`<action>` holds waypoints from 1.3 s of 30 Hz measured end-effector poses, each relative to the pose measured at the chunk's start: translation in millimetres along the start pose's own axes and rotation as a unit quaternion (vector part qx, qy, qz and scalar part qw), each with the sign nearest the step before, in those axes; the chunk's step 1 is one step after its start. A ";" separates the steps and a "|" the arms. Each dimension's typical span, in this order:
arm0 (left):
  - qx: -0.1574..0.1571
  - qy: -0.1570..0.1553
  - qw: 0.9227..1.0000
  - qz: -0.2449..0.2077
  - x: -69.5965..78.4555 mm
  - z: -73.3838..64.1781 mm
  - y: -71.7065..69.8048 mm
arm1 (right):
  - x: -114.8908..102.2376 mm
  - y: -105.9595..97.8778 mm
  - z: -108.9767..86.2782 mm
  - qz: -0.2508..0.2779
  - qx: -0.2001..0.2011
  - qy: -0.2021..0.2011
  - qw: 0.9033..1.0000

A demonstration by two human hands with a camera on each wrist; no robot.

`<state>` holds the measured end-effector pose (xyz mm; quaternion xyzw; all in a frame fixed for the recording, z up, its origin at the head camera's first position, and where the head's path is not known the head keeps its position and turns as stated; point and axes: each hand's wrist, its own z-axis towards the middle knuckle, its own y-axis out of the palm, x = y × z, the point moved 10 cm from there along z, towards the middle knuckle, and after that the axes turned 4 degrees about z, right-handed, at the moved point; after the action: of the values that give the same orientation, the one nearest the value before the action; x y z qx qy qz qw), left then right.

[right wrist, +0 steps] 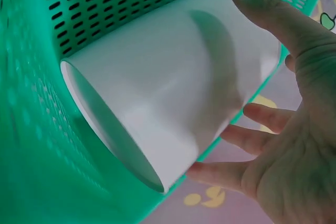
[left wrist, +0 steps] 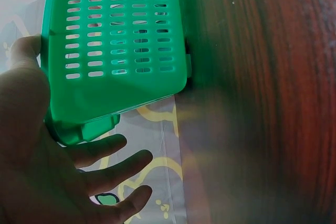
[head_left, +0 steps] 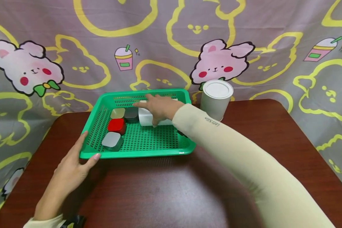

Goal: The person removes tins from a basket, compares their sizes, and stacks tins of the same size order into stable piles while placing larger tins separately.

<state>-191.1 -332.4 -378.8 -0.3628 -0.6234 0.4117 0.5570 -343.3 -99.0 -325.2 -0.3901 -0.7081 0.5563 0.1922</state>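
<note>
A green plastic basket (head_left: 156,155) with slotted walls stands on the table. Thumb and finger of my left hand (head_left: 71,166) touch the rim at its near left corner; in the left wrist view the other fingers are spread below that corner. Inside the basket, a white cylindrical container (right wrist: 147,87) lies on its side, its hollow end showing. My right hand (head_left: 162,107) reaches over it with fingers spread, the thumb on one side and the fingers along the other. Left of it sit small rounded-square pots: red (head_left: 116,125), dark grey (head_left: 131,114), beige (head_left: 118,113) and light grey (head_left: 112,140).
A white lidded can (head_left: 216,98) stands on the table just right of the basket, behind the right forearm. The brown wooden table (head_left: 148,196) stretches toward me. A patterned cloth (head_left: 165,41) hangs behind it.
</note>
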 end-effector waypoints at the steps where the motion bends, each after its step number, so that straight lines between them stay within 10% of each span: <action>1: 0.000 0.000 1.000 0.000 0.0 0.0 -0.2 | -0.4 0.9 1.0 -0.002 -0.001 0.001 1.000; 39: 0.006 0.000 1.000 -0.004 1.9 0.7 -1.6 | 0.5 13.3 18.5 -0.093 0.024 0.013 0.995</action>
<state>-192.0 -331.4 -376.6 -0.3567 -0.6226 0.4134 0.5606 -352.2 -109.5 -343.5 -0.3251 -0.7254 0.5474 0.2617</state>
